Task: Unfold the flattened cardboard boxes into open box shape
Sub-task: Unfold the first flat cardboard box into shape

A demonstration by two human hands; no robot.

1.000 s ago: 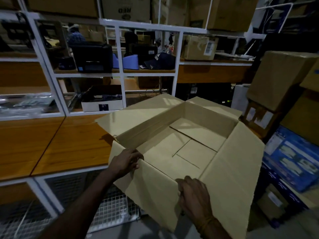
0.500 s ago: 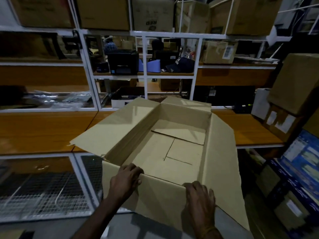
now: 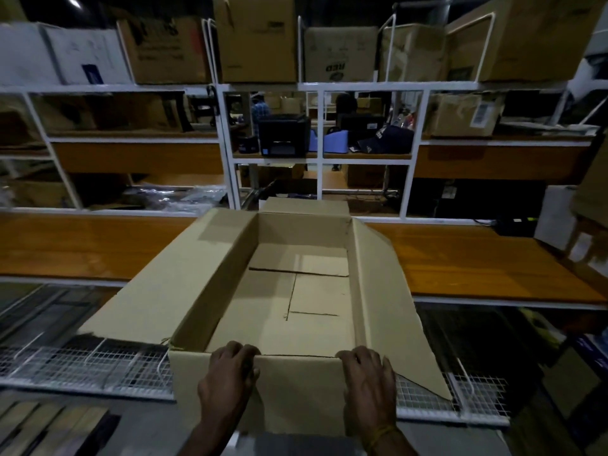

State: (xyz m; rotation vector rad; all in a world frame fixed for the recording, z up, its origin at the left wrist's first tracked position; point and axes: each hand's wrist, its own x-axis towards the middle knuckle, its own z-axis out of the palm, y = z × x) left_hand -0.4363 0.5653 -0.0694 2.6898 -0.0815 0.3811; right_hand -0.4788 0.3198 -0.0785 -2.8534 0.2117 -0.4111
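Note:
A large brown cardboard box (image 3: 289,297) stands open in front of me, its far end over the wooden shelf. Its bottom flaps are folded shut and its four top flaps are spread outward. The near flap hangs down towards me. My left hand (image 3: 230,373) grips the near top edge at its left, fingers curled over the fold. My right hand (image 3: 368,376) lies on the same edge at its right corner, fingers bent over the flap.
A long wooden shelf (image 3: 477,258) runs left and right under the box in a white metal rack (image 3: 227,166). White wire mesh panels (image 3: 98,366) sit below it. Several cardboard boxes (image 3: 260,37) fill the top shelves. A black printer (image 3: 284,134) stands behind.
The box has turned from a slant to square in front of me and moved towards the shelf's middle. My hands have spread apart along the near edge.

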